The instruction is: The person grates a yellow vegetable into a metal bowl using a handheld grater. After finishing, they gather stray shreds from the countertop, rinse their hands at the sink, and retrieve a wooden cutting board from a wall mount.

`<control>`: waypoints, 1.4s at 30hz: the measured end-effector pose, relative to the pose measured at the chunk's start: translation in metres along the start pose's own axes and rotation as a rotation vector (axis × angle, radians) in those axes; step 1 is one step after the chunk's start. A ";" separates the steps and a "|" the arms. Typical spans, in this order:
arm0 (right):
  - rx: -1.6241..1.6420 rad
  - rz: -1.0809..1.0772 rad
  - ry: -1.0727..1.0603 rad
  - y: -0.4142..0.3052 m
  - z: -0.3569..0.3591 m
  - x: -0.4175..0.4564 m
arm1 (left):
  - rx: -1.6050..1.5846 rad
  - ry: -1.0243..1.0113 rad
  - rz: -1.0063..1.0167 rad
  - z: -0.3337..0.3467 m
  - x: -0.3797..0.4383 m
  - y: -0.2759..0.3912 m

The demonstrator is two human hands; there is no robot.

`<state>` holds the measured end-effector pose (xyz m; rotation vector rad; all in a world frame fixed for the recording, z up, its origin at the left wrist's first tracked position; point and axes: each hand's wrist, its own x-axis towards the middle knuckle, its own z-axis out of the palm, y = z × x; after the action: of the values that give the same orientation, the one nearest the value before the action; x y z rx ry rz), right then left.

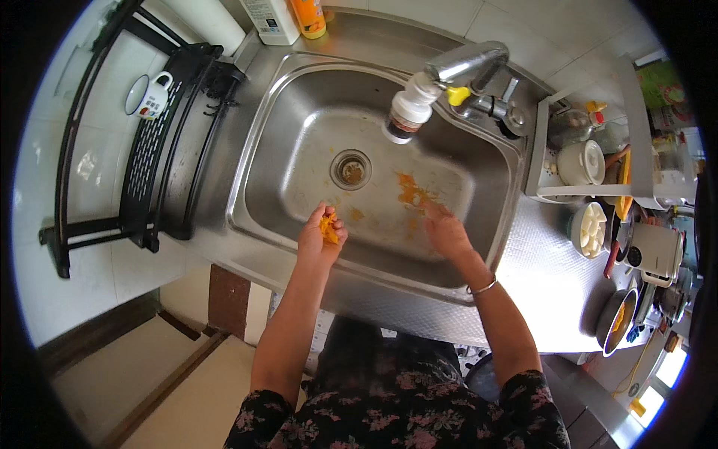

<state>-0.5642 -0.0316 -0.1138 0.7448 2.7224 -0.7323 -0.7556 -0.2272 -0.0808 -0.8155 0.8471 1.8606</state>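
My left hand (322, 233) is closed around a clump of orange pulp or scraps (329, 228) over the near edge of the stainless steel sink (370, 241). Inside the basin on the right, my right hand (446, 230) reaches down with its fingertips at a patch of orange scraps (410, 191) on the sink floor; how its fingers are set is hard to see. The round drain strainer (351, 170) has brownish bits in it. Above the basin hangs the faucet (465, 62) with a white filter (408, 115) on its spout.
At left stands a black metal rack (154, 151) with an enamel mug (148, 95). Two bottles (272, 19) are behind the sink. To the right are a shelf (594, 191), a bowl of pale chunks (590, 230) and a pan (617, 322) holding orange food.
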 end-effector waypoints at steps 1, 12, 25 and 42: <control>0.028 0.102 -0.021 0.014 0.011 0.012 | -0.010 -0.021 -0.009 0.002 0.001 0.008; -0.223 0.339 -0.146 0.002 0.104 0.112 | -0.055 -0.086 -0.052 -0.027 0.015 0.057; -0.007 -0.177 -0.457 -0.031 0.085 0.109 | -0.078 -0.302 -0.061 -0.037 0.018 0.058; -0.237 -0.394 -0.253 0.001 0.093 0.051 | -0.054 -0.275 -0.014 -0.034 0.015 0.055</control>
<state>-0.5992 -0.0583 -0.2102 0.0565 2.6765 -0.5178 -0.8052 -0.2672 -0.0997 -0.5783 0.6185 1.9358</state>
